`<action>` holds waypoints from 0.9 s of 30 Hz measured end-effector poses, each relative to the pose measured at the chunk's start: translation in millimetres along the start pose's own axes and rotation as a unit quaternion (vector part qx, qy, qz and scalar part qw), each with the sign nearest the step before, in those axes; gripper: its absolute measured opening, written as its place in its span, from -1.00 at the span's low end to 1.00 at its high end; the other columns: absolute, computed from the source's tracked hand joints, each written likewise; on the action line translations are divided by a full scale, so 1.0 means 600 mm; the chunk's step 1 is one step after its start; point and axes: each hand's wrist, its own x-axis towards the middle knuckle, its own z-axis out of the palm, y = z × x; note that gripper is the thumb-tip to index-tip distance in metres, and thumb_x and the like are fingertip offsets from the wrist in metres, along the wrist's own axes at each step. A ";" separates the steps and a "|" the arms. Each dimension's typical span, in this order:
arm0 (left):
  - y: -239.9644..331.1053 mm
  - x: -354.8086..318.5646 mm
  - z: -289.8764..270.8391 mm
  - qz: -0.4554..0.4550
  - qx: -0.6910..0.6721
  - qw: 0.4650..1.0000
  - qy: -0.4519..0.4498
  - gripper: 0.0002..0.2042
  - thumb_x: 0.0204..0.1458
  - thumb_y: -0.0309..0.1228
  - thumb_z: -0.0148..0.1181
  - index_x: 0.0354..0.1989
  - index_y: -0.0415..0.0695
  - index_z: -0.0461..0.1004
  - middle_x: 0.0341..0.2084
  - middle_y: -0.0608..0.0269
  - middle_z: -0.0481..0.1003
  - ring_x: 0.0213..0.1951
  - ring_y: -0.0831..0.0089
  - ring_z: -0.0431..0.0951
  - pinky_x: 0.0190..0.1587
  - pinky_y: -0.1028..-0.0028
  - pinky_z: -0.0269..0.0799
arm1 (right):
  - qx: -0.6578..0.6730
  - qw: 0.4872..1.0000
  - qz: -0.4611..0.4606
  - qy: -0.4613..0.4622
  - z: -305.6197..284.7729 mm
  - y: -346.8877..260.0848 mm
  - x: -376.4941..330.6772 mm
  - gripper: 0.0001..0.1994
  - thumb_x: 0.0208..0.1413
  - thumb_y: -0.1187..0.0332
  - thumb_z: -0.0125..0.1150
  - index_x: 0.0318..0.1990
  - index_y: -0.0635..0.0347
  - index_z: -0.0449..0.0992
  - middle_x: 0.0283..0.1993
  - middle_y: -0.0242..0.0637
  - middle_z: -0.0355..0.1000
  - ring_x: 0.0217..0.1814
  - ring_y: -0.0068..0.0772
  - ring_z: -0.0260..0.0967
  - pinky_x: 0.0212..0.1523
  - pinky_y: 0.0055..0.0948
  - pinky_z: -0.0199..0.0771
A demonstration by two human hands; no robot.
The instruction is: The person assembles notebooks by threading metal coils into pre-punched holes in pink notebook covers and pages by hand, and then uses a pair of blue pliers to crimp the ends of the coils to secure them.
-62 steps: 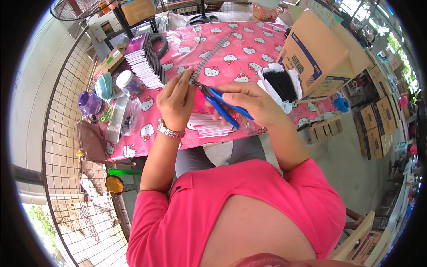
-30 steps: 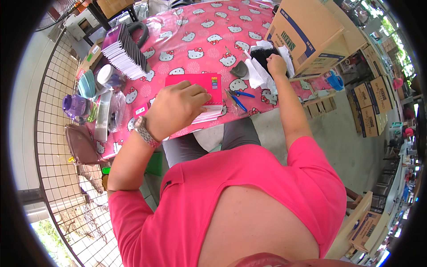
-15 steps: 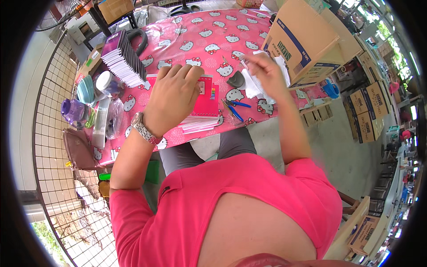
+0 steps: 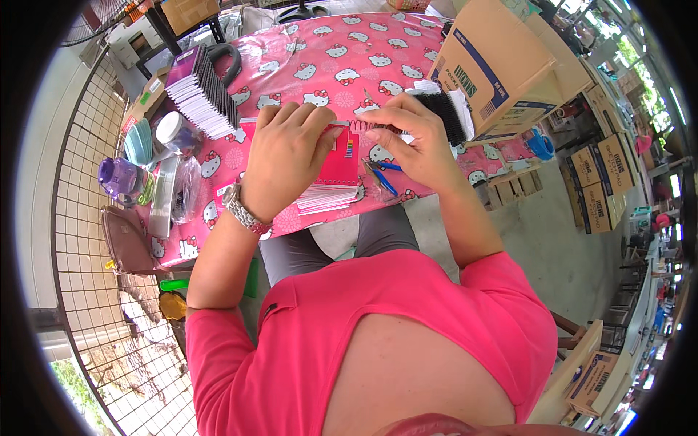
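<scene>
A pink spiral-bound notebook [image 4: 339,171] lies on top of a stack of white-paged notebooks [image 4: 329,201] at the table's near edge. My left hand [image 4: 289,149] rests over its left part, with fingers curled at the top edge and thumb bent in. At the top right corner, my right hand [image 4: 408,131] is closed in a pinch on a thin pink spiral coil [image 4: 359,126] in line with that edge. Blue-handled pliers [image 4: 383,180] lie just below the right hand. Beyond it sits a black, ribbed bundle [image 4: 441,115] on white cloth or paper [image 4: 461,105].
A tall cardboard box [image 4: 494,65] stands at the right. Left are a stack of spiral notebooks [image 4: 202,98], a white-lidded jar [image 4: 174,132] and a purple bottle [image 4: 120,179]. A pink patterned cloth [image 4: 342,54] covers the table. Wire mesh [image 4: 87,240] borders the left side.
My right hand has come left and down from the white cloth to the notebook's top right corner, with a pink coil now showing. The black bundle has come into sight. My left hand stays nearly still.
</scene>
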 end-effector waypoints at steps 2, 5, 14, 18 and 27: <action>0.001 0.003 0.000 0.002 -0.005 1.000 -0.007 -0.87 0.09 -0.38 0.18 -0.23 -0.12 0.46 -0.40 0.23 0.50 -0.28 0.21 0.48 -0.14 0.26 0.23 | 0.034 0.998 0.047 -0.033 -0.001 0.004 -0.004 -0.71 0.07 0.47 0.31 -0.01 0.15 0.59 -0.33 -0.36 0.43 -0.37 -0.58 0.35 -0.39 -0.55 0.36; 0.012 0.008 -0.003 0.002 -0.022 1.000 -0.009 -0.84 0.07 -0.40 0.18 -0.19 -0.10 0.44 -0.41 0.24 0.49 -0.27 0.22 0.48 -0.11 0.25 0.23 | 0.136 0.973 0.166 -0.085 -0.018 -0.022 0.002 -0.66 0.11 0.45 0.28 0.07 0.19 0.49 -0.41 -0.32 0.46 -0.39 -0.52 0.38 -0.39 -0.49 0.37; 0.019 0.008 -0.009 0.032 -0.033 0.998 -0.049 -0.81 0.04 -0.42 0.20 -0.18 -0.08 0.40 -0.43 0.25 0.48 -0.27 0.24 0.49 -0.04 0.23 0.22 | -0.022 0.993 0.011 -0.116 -0.026 -0.064 0.026 -0.69 0.20 0.48 0.17 0.08 0.21 0.34 -0.36 -0.30 0.43 -0.39 -0.53 0.44 -0.44 -0.50 0.42; 0.006 -0.011 -0.015 0.016 -0.040 0.997 -0.059 -0.84 0.07 -0.40 0.20 -0.20 -0.07 0.41 -0.45 0.26 0.48 -0.28 0.24 0.49 -0.02 0.25 0.22 | 0.246 0.925 0.211 -0.197 -0.011 -0.035 0.056 -0.67 0.21 0.44 0.11 0.10 0.26 0.27 -0.33 -0.18 0.49 -0.28 -0.29 0.54 -0.33 -0.32 0.50; -0.004 0.007 -0.003 0.054 -0.054 0.995 -0.062 -0.79 0.14 -0.26 0.18 -0.14 -0.06 0.43 -0.32 0.36 0.54 -0.09 0.29 0.48 0.22 -0.09 0.07 | -0.420 0.897 0.117 -0.077 0.100 0.592 -0.121 -0.59 -0.21 0.23 0.40 -0.21 0.22 0.46 -0.07 -0.02 0.52 -0.01 0.02 0.48 0.06 -0.16 0.44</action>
